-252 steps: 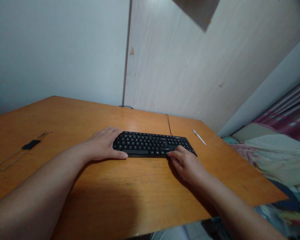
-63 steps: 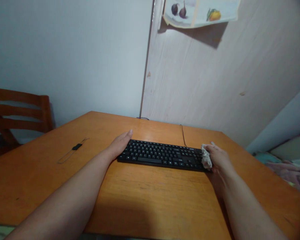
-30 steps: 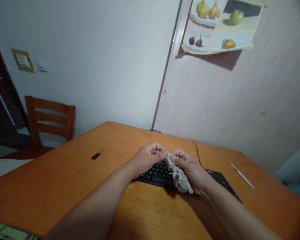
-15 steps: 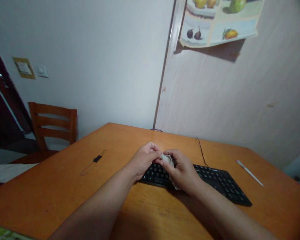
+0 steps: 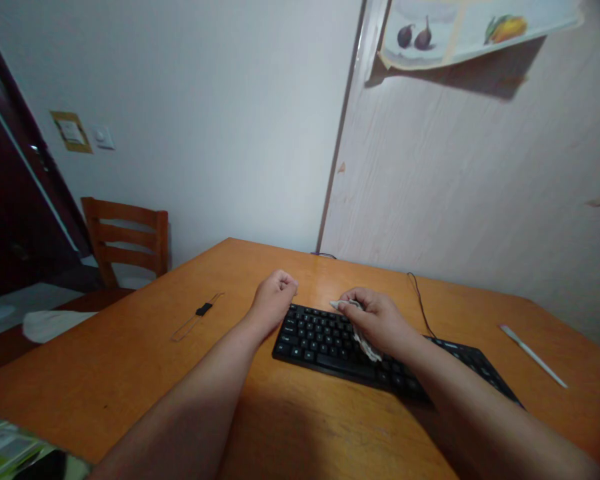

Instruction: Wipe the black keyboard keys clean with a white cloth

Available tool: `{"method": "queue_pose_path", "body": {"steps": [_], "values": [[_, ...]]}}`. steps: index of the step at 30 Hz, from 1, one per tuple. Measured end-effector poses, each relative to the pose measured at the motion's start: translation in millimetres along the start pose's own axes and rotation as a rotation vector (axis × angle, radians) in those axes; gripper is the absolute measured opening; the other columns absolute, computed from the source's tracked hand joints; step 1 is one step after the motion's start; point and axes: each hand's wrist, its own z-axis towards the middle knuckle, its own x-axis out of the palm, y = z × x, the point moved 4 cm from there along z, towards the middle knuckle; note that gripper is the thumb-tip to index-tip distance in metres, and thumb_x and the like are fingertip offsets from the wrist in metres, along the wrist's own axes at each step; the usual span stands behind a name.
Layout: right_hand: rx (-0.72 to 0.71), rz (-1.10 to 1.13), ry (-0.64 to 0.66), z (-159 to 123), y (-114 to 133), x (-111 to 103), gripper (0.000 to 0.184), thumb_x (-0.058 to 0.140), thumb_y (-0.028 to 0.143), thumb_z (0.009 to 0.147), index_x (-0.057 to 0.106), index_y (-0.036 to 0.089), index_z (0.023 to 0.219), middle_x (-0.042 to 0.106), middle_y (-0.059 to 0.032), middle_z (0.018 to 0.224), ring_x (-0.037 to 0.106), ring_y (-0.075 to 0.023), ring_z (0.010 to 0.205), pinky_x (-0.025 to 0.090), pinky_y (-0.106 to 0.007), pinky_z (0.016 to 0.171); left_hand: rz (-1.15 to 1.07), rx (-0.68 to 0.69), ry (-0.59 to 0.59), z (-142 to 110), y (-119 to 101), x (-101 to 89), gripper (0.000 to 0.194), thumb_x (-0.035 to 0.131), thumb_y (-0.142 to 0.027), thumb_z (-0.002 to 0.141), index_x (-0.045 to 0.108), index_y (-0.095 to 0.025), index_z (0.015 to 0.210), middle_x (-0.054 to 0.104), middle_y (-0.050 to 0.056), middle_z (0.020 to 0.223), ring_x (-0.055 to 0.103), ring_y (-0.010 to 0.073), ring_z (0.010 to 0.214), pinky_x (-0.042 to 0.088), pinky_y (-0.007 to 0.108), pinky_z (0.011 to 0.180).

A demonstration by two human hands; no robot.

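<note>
Limp cloth [image 5: 367, 347] in 1 hand, stiff keyboard [image 5: 325, 340] below

The cloth should prove very light and soft, folding wherever it is pressed, with little chance of slipping or breaking. A bunched middle gives the surest hold; the loose lower end would likely flop and trail. The right hand [image 5: 380, 321] grips it between thumb and curled fingers, over the middle of the keyboard. Whether the hanging end touches the keys I cannot tell. The left hand [image 5: 274, 300] is curled closed just beside the keyboard's left end, with nothing visible in its grip.

The keyboard lies flat on the bench [image 5: 130, 350] and is probably light for its length, rigid, and smooth enough to slide if pushed. Its 2 short ends look the best places to take hold, since the keys would give under the fingers. A thin cable [image 5: 419, 300] at its back edge could tug.

In looks, the cloth is greyish white, crumpled and ragged along its lower edge. The keyboard is black with pale lettering on its keys and a long space bar near the front; the right hand and forearm hide part of it. A slim white stick [image 5: 535, 357] lies apart on its right.
</note>
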Motion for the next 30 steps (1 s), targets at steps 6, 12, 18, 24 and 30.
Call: {"method": "queue_pose_path", "body": {"steps": [6, 12, 18, 24, 30], "values": [[0.066, 0.026, 0.195, 33, -7, 24, 0.022, 0.062, 0.039, 0.08, 0.066, 0.017, 0.078, 0.059, -0.0004, 0.065, 0.049, -0.0126, 0.057, 0.037, -0.023, 0.052, 0.154, -0.082, 0.127, 7, 28, -8.3, 0.012, 0.056, -0.027, 0.073, 0.059, -0.017, 0.068, 0.055, -0.003, 0.06, 0.046, 0.0124, 0.057, 0.033, 0.023, 0.055], [0.073, -0.069, 0.355, 61, -7, 49, 0.016, 0.064, 0.031, 0.078, 0.068, 0.016, 0.08, 0.063, -0.0016, 0.067, 0.052, -0.0126, 0.059, 0.038, -0.023, 0.053, 0.159, -0.128, 0.261, 8, 34, -13.1, 0.019, 0.058, -0.03, 0.07, 0.067, -0.014, 0.074, 0.061, 0.0, 0.067, 0.051, 0.0136, 0.062, 0.036, 0.024, 0.058], [0.023, -0.16, 0.449, 80, 2, 65, 0.013, 0.064, 0.025, 0.076, 0.071, 0.017, 0.083, 0.067, -0.002, 0.073, 0.055, -0.0128, 0.062, 0.039, -0.022, 0.055, 0.173, -0.141, 0.381, 12, 42, -13.5, 0.019, 0.058, -0.029, 0.067, 0.069, -0.014, 0.073, 0.059, 0.0, 0.062, 0.048, 0.0126, 0.057, 0.034, 0.023, 0.054], [0.0, -0.164, 0.568, 84, 2, 82, 0.015, 0.063, 0.026, 0.074, 0.07, 0.016, 0.083, 0.066, -0.0001, 0.071, 0.055, -0.0121, 0.063, 0.04, -0.021, 0.056, 0.245, -0.157, 0.416, 16, 46, -12.7, 0.015, 0.057, -0.027, 0.066, 0.067, -0.016, 0.066, 0.051, -0.002, 0.054, 0.04, 0.0111, 0.05, 0.027, 0.023, 0.048], [0.019, -0.21, 0.561, 90, -1, 90, 0.01, 0.063, 0.024, 0.07, 0.068, 0.017, 0.075, 0.061, 0.002, 0.063, 0.051, -0.0113, 0.058, 0.036, -0.02, 0.052, 0.307, -0.154, 0.417, 16, 45, -12.4, 0.017, 0.057, -0.029, 0.069, 0.062, -0.017, 0.059, 0.045, -0.003, 0.051, 0.036, 0.0105, 0.048, 0.023, 0.023, 0.045]]}}
